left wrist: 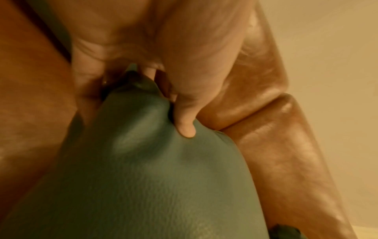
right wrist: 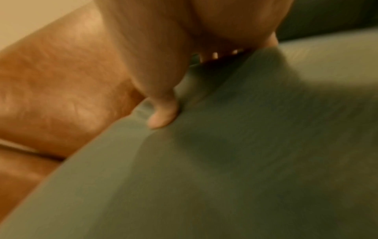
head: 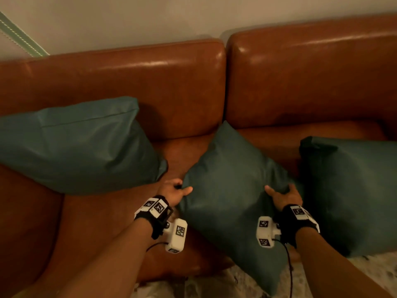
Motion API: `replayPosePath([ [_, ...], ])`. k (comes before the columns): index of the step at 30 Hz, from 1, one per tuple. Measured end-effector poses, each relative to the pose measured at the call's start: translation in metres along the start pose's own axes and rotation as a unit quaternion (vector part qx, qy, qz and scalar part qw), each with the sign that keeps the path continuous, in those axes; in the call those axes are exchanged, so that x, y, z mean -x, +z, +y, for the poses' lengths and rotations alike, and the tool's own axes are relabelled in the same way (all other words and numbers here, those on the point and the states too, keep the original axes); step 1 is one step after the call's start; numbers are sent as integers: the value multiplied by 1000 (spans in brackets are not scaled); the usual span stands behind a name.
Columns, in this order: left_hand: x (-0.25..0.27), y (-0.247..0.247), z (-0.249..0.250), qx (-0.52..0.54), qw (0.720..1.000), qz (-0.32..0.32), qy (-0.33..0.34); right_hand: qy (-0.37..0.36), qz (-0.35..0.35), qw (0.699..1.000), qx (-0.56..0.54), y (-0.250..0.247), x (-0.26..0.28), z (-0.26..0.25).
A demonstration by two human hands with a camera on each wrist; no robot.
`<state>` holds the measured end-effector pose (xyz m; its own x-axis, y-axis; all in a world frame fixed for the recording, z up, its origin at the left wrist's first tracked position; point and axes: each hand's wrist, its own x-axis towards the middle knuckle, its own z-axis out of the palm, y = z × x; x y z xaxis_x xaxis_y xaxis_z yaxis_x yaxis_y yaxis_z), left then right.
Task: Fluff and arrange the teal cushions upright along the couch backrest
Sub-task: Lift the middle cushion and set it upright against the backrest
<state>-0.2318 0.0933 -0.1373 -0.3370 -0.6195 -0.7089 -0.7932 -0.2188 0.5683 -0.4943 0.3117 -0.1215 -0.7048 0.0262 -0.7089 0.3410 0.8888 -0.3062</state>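
Three teal cushions lie on the brown leather couch. The middle cushion (head: 232, 190) is turned like a diamond, one corner toward the backrest (head: 150, 82), its lower corner hanging past the seat's front. My left hand (head: 175, 190) grips its left corner (left wrist: 143, 145), thumb on top and fingers curled under. My right hand (head: 283, 195) grips its right corner (right wrist: 225, 161), thumb pressed into the fabric. The left cushion (head: 75, 145) leans against the backrest. The right cushion (head: 352, 190) lies flat on the seat.
The couch back is split into two pads with a seam (head: 225, 82) between them. A pale wall (head: 150, 18) rises behind. A light patterned rug (head: 214, 284) shows below the seat front. Bare seat leather (head: 90, 222) lies at the left front.
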Motion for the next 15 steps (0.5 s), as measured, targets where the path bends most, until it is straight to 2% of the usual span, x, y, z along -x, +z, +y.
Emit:
replayPosePath([
  [3,21,0,14,12,999,-10,40,-6,41,999,-17,-14,7,-11],
  [5,33,-13,19,28,998,0,60,-42,60,997,-22,-19,13,-18],
  [7,44,-34,29,30,995,23,92,-73,58,996,-8,-25,24,-20],
  [9,58,-57,50,-19,988,45,149,-89,52,994,26,-28,37,-17],
  [11,70,-76,77,-80,970,61,219,-154,26,987,28,-31,50,-26],
  [12,75,-84,92,-109,958,66,256,-196,-4,980,-4,-34,58,-39],
  [15,82,-102,128,-143,929,69,335,-319,-66,943,-69,-44,65,-93],
])
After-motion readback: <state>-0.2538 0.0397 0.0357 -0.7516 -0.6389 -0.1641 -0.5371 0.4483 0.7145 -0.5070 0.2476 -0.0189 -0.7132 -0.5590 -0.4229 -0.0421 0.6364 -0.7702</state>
